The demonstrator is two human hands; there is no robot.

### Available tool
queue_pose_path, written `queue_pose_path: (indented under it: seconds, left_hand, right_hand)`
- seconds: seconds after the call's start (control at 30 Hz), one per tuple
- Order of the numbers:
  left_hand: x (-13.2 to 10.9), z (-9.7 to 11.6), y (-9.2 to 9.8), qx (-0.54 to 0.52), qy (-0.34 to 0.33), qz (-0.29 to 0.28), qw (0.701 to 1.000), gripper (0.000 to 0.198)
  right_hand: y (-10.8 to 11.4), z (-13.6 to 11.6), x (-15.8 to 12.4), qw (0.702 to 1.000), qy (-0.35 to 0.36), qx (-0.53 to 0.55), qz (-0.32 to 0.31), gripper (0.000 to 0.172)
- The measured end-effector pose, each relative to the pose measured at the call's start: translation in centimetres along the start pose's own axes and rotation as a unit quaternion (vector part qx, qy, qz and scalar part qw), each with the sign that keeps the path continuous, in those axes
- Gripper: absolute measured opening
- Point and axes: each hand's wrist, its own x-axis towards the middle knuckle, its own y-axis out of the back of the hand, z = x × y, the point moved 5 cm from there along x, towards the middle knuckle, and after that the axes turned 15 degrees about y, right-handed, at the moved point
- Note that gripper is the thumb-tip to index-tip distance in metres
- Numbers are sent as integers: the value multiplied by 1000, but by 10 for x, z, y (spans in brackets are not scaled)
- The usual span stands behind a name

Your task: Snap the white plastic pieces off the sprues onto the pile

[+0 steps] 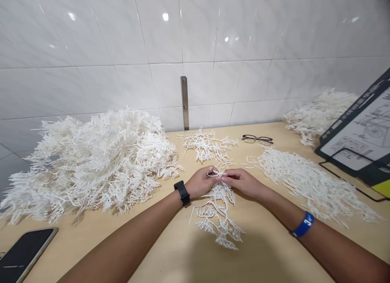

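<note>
At the middle of the table my two hands meet over a thin white branched plastic piece (217, 174). My left hand (201, 182), below a black watch, is closed round it. Thumb and fingers of my right hand (245, 183) pinch at the same piece from the right; exactly what lies between those fingertips is too small to tell. More white branched pieces (224, 226) lie just below the hands, towards me. Beyond them is a small loose heap of similar branches (205, 146).
A large tangled pile of white branches (100, 165) covers the left side. At right lies a spread of small white slivers (298, 177), with another white heap (319, 112) behind it. Eyeglasses (257, 140), a phone (27, 254) and a dark printed box (362, 132) flank the work.
</note>
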Motion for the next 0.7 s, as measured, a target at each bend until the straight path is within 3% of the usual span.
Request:
queue_pose_path:
  seconds: [0.27,0.5,0.63,0.7]
  left_hand:
    - [1,-4,-4,44,-17,-23,999,29]
    - [0,-4,-9,44,-14,-48,998,32]
    - [-2,-4,-11,82,2,-40,996,31]
    - [-3,-1,-11,107,-24,-28,994,33]
  right_hand:
    - [2,-5,1,997,18,-56,-55,38]
    - [2,-4,0,995,33,-66,-60,35]
    - [1,-6,-1,996,27,-48,-70,37]
    - [1,-8,-1,996,21,-46,-75,39]
